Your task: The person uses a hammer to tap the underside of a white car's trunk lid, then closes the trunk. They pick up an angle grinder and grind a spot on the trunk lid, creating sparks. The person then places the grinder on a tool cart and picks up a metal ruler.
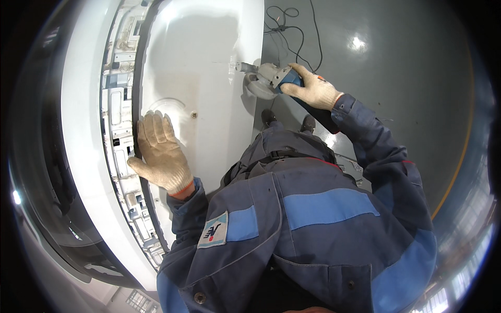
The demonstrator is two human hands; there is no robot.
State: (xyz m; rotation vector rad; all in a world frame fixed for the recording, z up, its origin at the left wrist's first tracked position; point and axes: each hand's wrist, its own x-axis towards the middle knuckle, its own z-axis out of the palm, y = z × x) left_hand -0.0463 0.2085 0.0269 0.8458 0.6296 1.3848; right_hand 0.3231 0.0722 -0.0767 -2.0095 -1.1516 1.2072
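Observation:
My left hand (160,151), in a cream knit glove, lies flat with its fingers stretched out on the inner edge of a white vehicle panel (214,135). In a matching glove, my right hand (315,89) is wrapped round the body of a blue and grey angle grinder (288,78). The grinder's round disc and guard area (260,87) is at the panel's outer edge; I cannot tell whether it touches. A short side handle (245,67) points left over the panel. A dull grey patch (193,47) shows on the panel's far part.
Left of the panel runs an open channel (122,104) of metal brackets and holes, then a white body strip (83,104) and dark glass (42,130). A black cable (301,44) coils on the grey floor (396,78). A yellow line (459,161) curves at the right.

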